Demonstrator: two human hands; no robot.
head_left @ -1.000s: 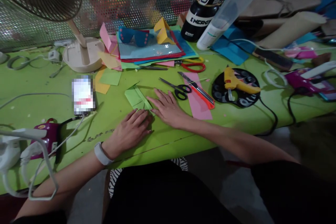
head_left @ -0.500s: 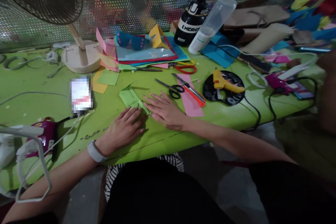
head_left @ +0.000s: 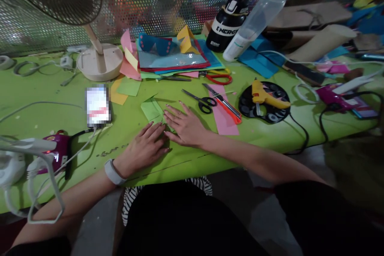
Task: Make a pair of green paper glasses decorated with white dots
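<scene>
A folded piece of light green paper [head_left: 152, 109] lies on the green tabletop [head_left: 192, 164], partly hidden by my fingers. My left hand [head_left: 147, 144] rests flat, its fingertips on the paper's near edge. Stretched over the paper's right edge is my right hand [head_left: 185, 125], palm down with fingers extended. Black-handled scissors [head_left: 204, 103] lie just beyond the right hand. To their right, a utility knife [head_left: 226, 107] with an orange-red body crosses a pink paper strip [head_left: 225, 128].
A yellow glue gun [head_left: 265, 95] sits on a black palette [head_left: 277, 116] at right. Behind are red-handled scissors [head_left: 220, 78], a black bottle [head_left: 225, 28], a clear bottle [head_left: 255, 24] and blue paper glasses [head_left: 154, 44]. A phone [head_left: 97, 106], fan base [head_left: 100, 64] and cables stand left.
My right hand has slid over the paper's right edge, covering more of it and coming closer to my left hand. The view has shifted slightly, moving the whole table rightward.
</scene>
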